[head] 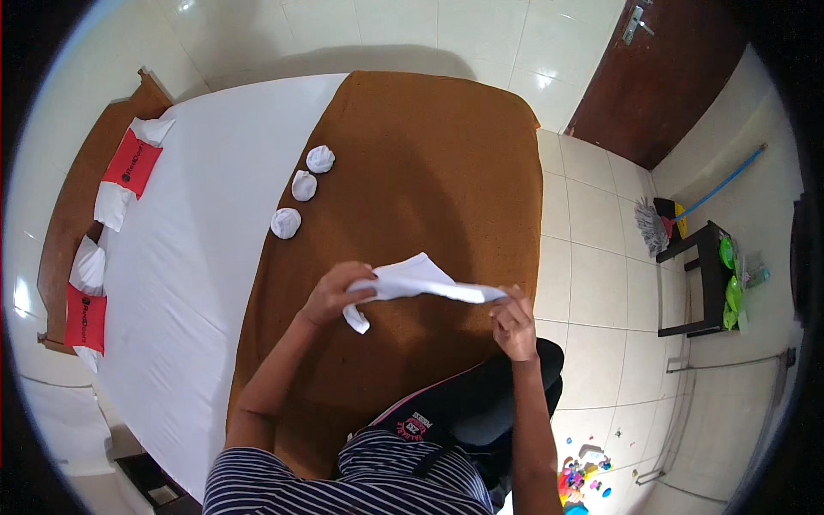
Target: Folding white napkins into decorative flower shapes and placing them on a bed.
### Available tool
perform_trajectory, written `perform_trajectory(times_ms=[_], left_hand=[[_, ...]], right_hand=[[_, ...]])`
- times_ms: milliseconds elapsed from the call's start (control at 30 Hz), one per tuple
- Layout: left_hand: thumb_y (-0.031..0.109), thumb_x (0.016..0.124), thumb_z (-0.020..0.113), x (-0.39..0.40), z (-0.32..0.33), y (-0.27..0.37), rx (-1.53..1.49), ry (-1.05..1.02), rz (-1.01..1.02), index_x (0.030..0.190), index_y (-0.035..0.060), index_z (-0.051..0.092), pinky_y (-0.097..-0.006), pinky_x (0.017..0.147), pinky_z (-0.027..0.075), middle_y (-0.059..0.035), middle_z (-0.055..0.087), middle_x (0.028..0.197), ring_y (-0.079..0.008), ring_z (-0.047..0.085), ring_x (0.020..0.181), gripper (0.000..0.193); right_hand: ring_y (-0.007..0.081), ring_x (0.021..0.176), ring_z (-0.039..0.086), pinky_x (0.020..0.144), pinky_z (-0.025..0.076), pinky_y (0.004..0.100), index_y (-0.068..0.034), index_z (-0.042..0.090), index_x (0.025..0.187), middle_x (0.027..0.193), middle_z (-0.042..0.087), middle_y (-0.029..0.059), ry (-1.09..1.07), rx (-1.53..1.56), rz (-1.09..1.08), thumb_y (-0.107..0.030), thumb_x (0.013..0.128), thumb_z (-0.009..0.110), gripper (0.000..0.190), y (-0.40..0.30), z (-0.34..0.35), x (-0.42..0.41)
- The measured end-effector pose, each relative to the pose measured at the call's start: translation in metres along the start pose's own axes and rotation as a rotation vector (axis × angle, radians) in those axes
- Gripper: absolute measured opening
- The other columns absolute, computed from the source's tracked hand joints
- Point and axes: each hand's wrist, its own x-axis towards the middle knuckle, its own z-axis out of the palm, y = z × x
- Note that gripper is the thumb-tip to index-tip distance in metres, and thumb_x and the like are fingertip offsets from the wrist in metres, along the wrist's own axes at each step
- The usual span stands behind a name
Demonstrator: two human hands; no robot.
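A white cloth (pixel 418 283) is stretched between my two hands above the brown blanket (pixel 412 161). My left hand (pixel 339 293) grips its left end, and a short white flap hangs below those fingers. At the other end, my right hand (pixel 515 322) pinches the cloth with fingers and thumb. One corner of the fabric points away from me. Farther up the bed lie three rolled white cloth bundles: a near one (pixel 286 223), a middle one (pixel 304 185) and a far one (pixel 320 159). They rest close to the blanket's left edge.
White sheet (pixel 180 225) covers the bed's left part, with red pillows (pixel 133 161) by the wooden headboard (pixel 84 187). A mop (pixel 653 228) and a black table (pixel 705 290) with green items stand right. Colourful small toys (pixel 579 479) lie on the tiled floor.
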Motion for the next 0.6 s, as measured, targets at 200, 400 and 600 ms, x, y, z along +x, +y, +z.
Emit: perform_trajectory(times_ms=[200, 400, 600], left_hand=[[0.011, 0.079, 0.06, -0.06, -0.003, -0.003, 0.018, -0.642, 0.055, 0.113, 0.0114, 0.058, -0.0397, 0.099, 0.04, -0.0083, 0.055, 0.122, -0.0263, 0.05, 0.117, 0.034], [0.006, 0.078, 0.058, -0.032, 0.034, 0.05, 0.031, -0.124, -0.436, 0.113, 0.0064, 0.056, -0.0402, 0.095, 0.041, -0.0122, 0.056, 0.117, -0.0285, 0.053, 0.109, 0.035], [0.008, 0.074, 0.061, -0.055, 0.072, 0.055, 0.321, -0.29, -0.337, 0.113, 0.0087, 0.055, -0.0393, 0.081, 0.042, -0.0086, 0.055, 0.109, -0.0277, 0.052, 0.101, 0.04]], right_hand=[[0.0218, 0.094, 0.061, 0.102, 0.032, 0.0483, -0.009, 0.061, 0.075, 0.083, 0.064, 0.0052, -0.472, 0.059, 0.063, 0.001, 0.063, 0.06, 0.015, -0.002, -0.011, -0.052], [0.0255, 0.096, 0.059, 0.09, 0.04, 0.0424, -0.009, 0.06, 0.097, 0.1, 0.062, 0.0087, -0.236, 0.118, 0.219, -0.007, 0.073, 0.063, 0.024, -0.032, 0.044, -0.03], [0.0256, 0.109, 0.049, 0.09, 0.038, 0.0404, -0.01, 0.056, 0.109, 0.105, 0.056, 0.0076, -0.504, -0.037, 0.201, -0.015, 0.076, 0.065, 0.034, -0.044, 0.049, -0.04]])
